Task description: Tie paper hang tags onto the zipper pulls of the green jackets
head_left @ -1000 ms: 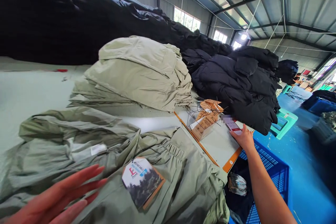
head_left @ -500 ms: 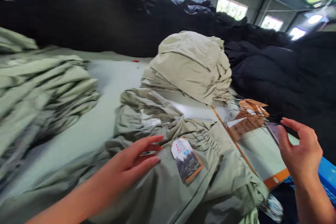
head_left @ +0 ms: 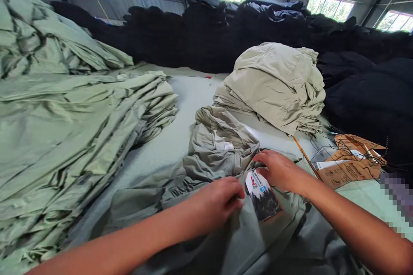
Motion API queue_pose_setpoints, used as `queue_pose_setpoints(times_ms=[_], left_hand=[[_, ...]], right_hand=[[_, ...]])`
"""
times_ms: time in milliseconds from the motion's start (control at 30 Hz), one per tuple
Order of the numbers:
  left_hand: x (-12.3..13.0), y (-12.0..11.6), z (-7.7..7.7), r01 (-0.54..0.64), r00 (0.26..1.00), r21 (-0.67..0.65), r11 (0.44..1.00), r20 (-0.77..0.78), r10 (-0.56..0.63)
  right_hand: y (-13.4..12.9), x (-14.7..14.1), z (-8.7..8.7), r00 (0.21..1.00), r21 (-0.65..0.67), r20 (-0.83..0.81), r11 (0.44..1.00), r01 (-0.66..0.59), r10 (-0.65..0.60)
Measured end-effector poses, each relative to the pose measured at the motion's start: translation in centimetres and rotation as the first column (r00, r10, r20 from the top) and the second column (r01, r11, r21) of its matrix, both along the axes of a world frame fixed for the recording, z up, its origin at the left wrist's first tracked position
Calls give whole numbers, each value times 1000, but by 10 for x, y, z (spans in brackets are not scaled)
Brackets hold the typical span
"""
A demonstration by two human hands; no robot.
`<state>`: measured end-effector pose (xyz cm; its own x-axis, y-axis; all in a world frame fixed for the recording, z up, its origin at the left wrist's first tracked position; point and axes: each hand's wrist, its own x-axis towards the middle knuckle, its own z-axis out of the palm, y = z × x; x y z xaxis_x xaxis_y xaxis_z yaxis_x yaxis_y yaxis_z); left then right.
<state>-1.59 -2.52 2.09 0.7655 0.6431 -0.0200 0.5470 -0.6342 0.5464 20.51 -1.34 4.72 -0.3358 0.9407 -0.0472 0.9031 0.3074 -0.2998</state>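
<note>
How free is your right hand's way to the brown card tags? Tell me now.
Likely free. The right hand lies on the olive garment, close to the brown card tags, and only the thin orange board edge lies between them, low and flat.

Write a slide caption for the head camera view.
Left hand and right hand handle a sage-green garment beside its hang tag.

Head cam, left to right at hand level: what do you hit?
Stack of folded sage-green garments → left hand → printed hang tag → right hand → brown card tags
</note>
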Motion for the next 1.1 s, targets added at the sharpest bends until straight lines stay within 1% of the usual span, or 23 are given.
queue_pose_setpoints(times_ms=[67, 133, 200, 267, 367, 433, 533, 600, 667, 733, 800, 867, 900, 967, 1033, 1100], left_hand=[[-2, 13, 2, -37, 999, -54, 998, 26, 38], [-1, 25, 6, -62, 998, -50, 997, 11, 62], [1, 36, 9, -52, 998, -21, 998, -28, 52], [2, 47, 10, -45, 997, 54, 998, -66, 48], [4, 63, 7, -99, 989, 200, 975, -85, 118], [6, 72, 4, -102, 990, 208, 973, -76, 120], [16, 77, 1, -2, 1000, 132, 991, -22, 5], [27, 77, -1, 31, 999, 94, 995, 29, -34], [40, 77, -5, 10, 996, 33, 999, 89, -13], [51, 79, -12, -22, 984, -86, 996, 175, 37], [57, 81, -18, -36, 959, -265, 964, 262, 108], [58, 81, -23, -27, 935, -437, 899, 307, 177], [57, 81, -24, -22, 927, -494, 869, 316, 203], [53, 79, -25, -12, 917, -550, 835, 327, 228], [51, 78, -25, -8, 908, -562, 827, 341, 241], [51, 77, -26, -10, 904, -572, 820, 345, 252]], right_hand=[[9, 6, 1, 1000, -97, 5, 995, 6, -5], [15, 12, 1, 1000, -164, -3, 986, -9, 8], [20, 15, 0, 999, -209, -29, 977, -36, 30], [23, 15, 0, 998, -206, -58, 978, -34, 22], [25, 15, 4, 999, -154, -39, 988, -15, 9], [26, 17, 7, 1000, -159, 7, 987, -23, 24], [28, 22, 7, 999, -206, 50, 978, -11, 22], [30, 24, 3, 1000, -218, 6, 976, -25, 27], [32, 24, -4, 995, -194, -86, 978, -69, 53], [31, 22, -8, 983, -151, -174, 985, -86, 59], [26, 23, -9, 976, -91, -217, 995, -35, 15], [16, 27, -5, 975, -24, -216, 998, 53, -56], [10, 31, -3, 976, -8, -201, 996, 83, -83], [-3, 38, 2, 985, -54, -143, 994, 90, -97], [-15, 42, 5, 996, -150, -66, 987, 57, -67], [-23, 42, 3, 999, -204, 21, 978, 46, -43]])
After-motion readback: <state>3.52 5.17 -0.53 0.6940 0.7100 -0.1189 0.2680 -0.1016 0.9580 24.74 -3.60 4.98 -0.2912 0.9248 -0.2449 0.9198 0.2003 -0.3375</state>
